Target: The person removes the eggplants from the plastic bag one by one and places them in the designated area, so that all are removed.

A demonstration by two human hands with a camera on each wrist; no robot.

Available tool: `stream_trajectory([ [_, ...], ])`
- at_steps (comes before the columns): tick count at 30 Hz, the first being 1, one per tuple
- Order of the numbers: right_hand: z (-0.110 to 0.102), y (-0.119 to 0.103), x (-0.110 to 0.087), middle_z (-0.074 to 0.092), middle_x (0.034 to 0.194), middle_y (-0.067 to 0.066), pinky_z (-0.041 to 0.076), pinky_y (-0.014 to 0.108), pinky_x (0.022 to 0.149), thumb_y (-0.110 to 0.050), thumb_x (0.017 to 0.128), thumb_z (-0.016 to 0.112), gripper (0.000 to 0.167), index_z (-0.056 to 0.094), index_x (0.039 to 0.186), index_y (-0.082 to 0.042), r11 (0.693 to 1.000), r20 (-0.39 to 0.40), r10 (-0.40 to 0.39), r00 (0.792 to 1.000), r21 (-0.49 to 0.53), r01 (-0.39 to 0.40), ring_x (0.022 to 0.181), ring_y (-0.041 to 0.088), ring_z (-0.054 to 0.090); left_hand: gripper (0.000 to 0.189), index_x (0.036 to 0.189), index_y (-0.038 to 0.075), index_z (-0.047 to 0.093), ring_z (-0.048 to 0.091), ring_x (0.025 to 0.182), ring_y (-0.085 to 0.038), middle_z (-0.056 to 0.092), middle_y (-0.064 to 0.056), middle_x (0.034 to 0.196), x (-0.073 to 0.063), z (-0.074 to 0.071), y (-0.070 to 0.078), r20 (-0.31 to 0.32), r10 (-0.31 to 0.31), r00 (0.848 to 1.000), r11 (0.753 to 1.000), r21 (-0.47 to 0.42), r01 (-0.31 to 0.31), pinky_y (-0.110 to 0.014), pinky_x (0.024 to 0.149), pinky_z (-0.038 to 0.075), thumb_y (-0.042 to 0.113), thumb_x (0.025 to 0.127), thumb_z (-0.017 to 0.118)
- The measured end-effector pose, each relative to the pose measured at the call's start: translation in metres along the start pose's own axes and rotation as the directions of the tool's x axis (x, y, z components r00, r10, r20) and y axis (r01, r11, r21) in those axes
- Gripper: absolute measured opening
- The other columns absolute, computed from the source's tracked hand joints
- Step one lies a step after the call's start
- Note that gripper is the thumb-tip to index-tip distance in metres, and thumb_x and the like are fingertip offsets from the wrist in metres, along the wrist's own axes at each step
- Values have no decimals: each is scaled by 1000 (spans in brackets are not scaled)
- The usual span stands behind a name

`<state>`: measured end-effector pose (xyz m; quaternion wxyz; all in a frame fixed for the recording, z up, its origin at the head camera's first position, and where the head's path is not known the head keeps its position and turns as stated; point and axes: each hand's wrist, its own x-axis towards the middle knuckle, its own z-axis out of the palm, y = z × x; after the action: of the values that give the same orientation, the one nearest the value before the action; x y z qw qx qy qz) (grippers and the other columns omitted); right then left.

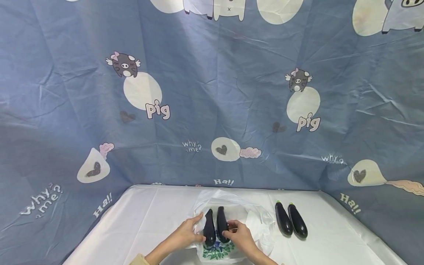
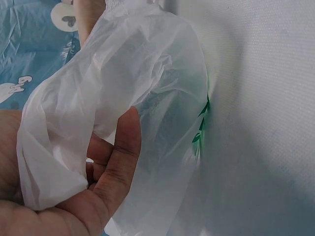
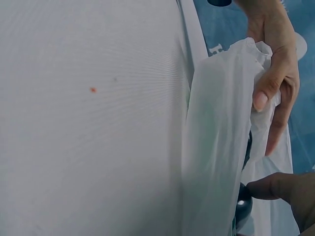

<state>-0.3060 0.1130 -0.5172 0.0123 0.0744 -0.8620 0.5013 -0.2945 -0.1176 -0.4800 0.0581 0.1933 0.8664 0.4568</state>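
A thin white plastic bag with a green and blue print lies spread on the white-covered table. Two dark eggplants lie side by side within it, the left eggplant and the right eggplant. My left hand holds the bag's left edge; in the left wrist view the plastic passes between its thumb and fingers. With thumb and fingers, my right hand grips the right eggplant near its lower half. The right wrist view shows that thumb against a glossy dark eggplant end.
Outside the bag, on the right of the table, another two eggplants lie next to each other, one left of the other. A blue printed cloth hangs behind the table and along both its sides.
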Motion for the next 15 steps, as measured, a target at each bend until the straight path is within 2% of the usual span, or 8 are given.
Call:
stream_trajectory([
  [7,0,1,-1,70,94,10,56,36,72,-20,78,71,43,64,110,8,1000,19,7,1000,-18,-7,86,23,67,87,143,-10,37,42,130,-47,41,-35,142,0,0,-1,11,4,1000,1000,3,-4,-60,103,37,15,70,78],
  [15,1,3,-2,71,93,10,56,33,73,-20,77,71,40,66,107,7,1000,-16,-16,1000,-19,16,84,20,67,86,143,-10,36,45,128,-45,42,-35,141,1,-1,-2,14,-4,1000,1000,5,4,-60,102,38,15,71,78],
])
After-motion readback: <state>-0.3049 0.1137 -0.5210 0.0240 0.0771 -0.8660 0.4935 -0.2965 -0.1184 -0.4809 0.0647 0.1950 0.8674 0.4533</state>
